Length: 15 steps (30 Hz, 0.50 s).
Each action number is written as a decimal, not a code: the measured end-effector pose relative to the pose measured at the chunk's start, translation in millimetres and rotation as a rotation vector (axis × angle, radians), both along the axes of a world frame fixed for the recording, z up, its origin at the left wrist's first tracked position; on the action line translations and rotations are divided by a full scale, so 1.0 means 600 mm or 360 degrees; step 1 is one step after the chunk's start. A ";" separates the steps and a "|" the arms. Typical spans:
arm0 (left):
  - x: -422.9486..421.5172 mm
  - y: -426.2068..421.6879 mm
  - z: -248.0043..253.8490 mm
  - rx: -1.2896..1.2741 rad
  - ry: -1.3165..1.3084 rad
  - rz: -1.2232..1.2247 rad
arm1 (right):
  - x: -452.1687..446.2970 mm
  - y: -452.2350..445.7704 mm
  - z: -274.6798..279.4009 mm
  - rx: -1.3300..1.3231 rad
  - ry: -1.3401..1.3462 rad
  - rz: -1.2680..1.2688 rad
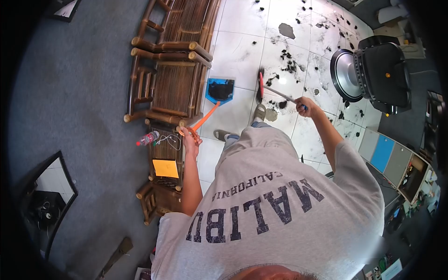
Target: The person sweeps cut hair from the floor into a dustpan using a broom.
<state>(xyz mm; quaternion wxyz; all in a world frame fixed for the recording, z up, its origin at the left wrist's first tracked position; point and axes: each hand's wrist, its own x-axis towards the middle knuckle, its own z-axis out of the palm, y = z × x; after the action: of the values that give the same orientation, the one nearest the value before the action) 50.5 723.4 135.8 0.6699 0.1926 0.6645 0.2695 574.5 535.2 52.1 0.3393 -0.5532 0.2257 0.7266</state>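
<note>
My left hand is closed round the orange handle of a blue dustpan, which rests on the tiles with a dark heap of hair-like clippings in it. Gripped in my right hand is the grey stick of a broom. The broom has a red head and dark bristles, and it touches the floor a little to the right of the dustpan. More dark tufts lie scattered on the tiles beyond the broom.
Bamboo seats line the left side. A bottle, a white cable and a yellow paper lie on a bamboo table. At right stands a black barber chair, with a cabinet nearer. Tiles show worn grey patches.
</note>
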 end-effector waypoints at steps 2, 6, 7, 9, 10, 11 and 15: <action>0.013 -0.004 0.001 -0.0012 0.0003 -0.0005 | -0.021 -0.003 0.025 0.0090 -0.0035 -0.0037; 0.039 -0.020 0.002 -0.0078 0.0017 -0.0020 | -0.059 0.051 0.013 0.0268 0.0118 -0.0169; 0.045 -0.022 -0.002 -0.0083 0.0029 -0.0042 | -0.072 0.081 -0.003 0.0312 0.0186 -0.0224; 0.049 -0.027 -0.016 -0.0094 0.0065 -0.0092 | -0.101 0.157 -0.046 0.0466 0.0181 -0.0219; 0.055 -0.029 -0.016 -0.0096 0.0095 -0.0137 | -0.112 0.189 -0.083 0.0653 0.0236 -0.0273; 0.060 -0.032 -0.015 -0.0098 0.0125 -0.0183 | -0.123 0.230 -0.083 0.0480 0.0243 -0.0413; 0.074 -0.029 -0.016 -0.0128 0.0232 -0.0347 | -0.130 0.301 -0.124 0.0422 0.0392 -0.0750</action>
<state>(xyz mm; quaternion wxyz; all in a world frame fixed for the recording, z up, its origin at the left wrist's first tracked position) 94.9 706.3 126.2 0.6524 0.2556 0.6967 0.1537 496.5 715.7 -22.4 0.5378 -0.3442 0.2906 0.7127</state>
